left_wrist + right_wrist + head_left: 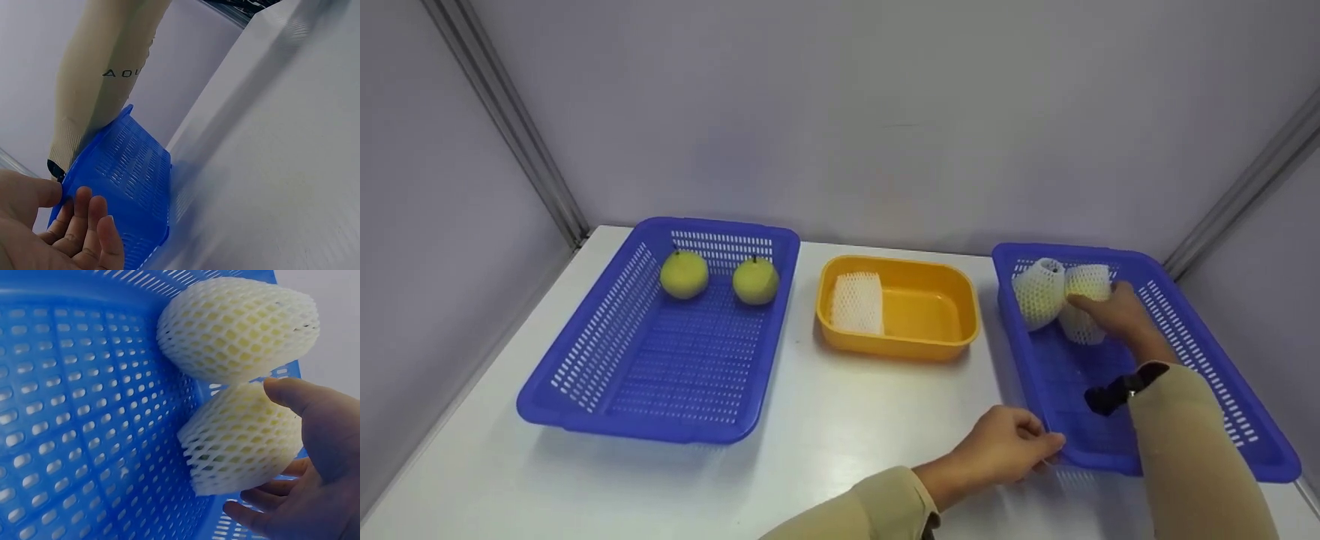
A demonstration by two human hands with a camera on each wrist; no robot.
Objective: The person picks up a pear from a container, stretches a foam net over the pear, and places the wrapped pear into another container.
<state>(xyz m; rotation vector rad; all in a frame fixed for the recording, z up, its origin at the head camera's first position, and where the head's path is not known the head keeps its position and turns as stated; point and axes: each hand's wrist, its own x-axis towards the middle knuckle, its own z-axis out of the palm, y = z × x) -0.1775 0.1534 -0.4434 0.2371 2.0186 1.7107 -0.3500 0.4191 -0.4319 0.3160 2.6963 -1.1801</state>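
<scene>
Head view: the right hand (1123, 319) is gripping a round yellow fruit in white foam netting (1081, 324), inside a blue perforated plastic basket (1069, 375). Left wrist: the left hand (56, 242) is pinching the basket's rim. Right wrist: another white-netted yellow fruit (236, 329) is resting just beside the gripped one.

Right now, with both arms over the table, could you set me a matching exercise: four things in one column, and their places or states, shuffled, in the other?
Things
1. Two bare fruits
2. Loose white net
3. Left grip
4. Right grip

Places or states
A. At the near rim of the blue basket on the right
B. Inside the blue basket on the left
C. Holding a netted fruit
D. Inside the orange tub

Pairs: 1-B, 2-D, 3-A, 4-C
</scene>
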